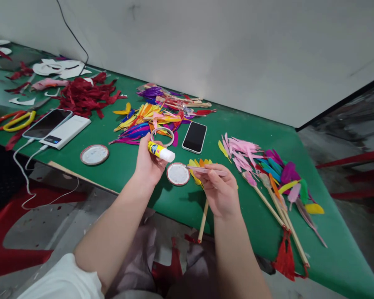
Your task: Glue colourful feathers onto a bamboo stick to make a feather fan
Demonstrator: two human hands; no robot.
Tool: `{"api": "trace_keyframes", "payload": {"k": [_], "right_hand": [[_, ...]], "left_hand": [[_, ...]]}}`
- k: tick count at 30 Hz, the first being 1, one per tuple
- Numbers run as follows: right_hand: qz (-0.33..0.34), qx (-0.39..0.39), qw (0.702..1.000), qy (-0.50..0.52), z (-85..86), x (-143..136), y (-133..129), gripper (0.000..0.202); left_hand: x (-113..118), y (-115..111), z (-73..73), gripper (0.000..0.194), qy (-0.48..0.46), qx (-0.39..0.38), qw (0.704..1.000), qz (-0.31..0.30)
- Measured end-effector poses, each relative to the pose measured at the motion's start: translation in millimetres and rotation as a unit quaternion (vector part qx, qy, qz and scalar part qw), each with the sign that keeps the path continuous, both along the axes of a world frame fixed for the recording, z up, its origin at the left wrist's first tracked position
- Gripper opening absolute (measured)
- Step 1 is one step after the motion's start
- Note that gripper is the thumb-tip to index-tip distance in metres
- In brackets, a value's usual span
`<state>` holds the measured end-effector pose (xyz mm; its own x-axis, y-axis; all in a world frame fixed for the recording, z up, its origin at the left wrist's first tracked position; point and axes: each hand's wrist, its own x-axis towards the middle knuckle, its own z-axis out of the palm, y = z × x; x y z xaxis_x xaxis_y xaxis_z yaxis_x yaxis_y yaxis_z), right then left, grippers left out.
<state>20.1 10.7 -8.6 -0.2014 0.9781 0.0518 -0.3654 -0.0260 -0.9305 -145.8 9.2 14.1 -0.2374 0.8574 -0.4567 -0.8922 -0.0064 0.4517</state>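
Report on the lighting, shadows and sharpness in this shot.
Head view: soft light, with a diffuse brighter patch on the wall; head view: dark, soft-edged shadows on the green table near the left hand and right hand; head view: red furniture at right looks blurred; head view: small print on the glue stick is unreadable.

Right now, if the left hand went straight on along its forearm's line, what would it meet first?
Probably the tape-like ring beyond its glue stick; the left hand looks raised, so it might pass above.
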Motion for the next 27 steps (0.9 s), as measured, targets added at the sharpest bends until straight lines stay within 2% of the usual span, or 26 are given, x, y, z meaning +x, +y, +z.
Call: {"api": "trace_keyframes", "payload": {"k": [2, 5, 8, 11, 17, 27], "right_hand": [[-0.004, 0.033, 0.999, 0.023, 8.7, 1.6, -5.7, 0.013], [-0.062, 0.123, 0.99, 0.004, 23.6, 5.4, -17.7, 0.007], [-0.127, 0.208, 0.968, -0.06, 38.2, 9.0, -31.6, 0.013], [-0.174, 0.265, 0.943, -0.101, 48.0, 10.9, -41.9, 0.022], [-0.212, 0.299, 0.923, -0.114, 52.1, 13.6, -47.3, 0.028], [-0.209, 0.326, 0.912, -0.134, 50.8, 17.8, -49.3, 0.03]], "left_hand": [[9.0, -4.0, 4.7, 0.035, 0.017, 0.02, 0.999, 0.025], [21.7, -8.5, 9.4, 0.035, 0.033, 0.053, 0.996, 0.065], [30.9, -11.9, 14.0, 0.032, 0.018, 0.074, 0.993, 0.093], [37.6, -15.1, 20.6, 0.032, -0.001, 0.071, 0.994, 0.08], [48.0, -17.6, 28.2, 0.025, -0.025, 0.064, 0.994, 0.089], [50.3, -19.6, 32.1, 0.027, -0.008, 0.064, 0.994, 0.091]]}}
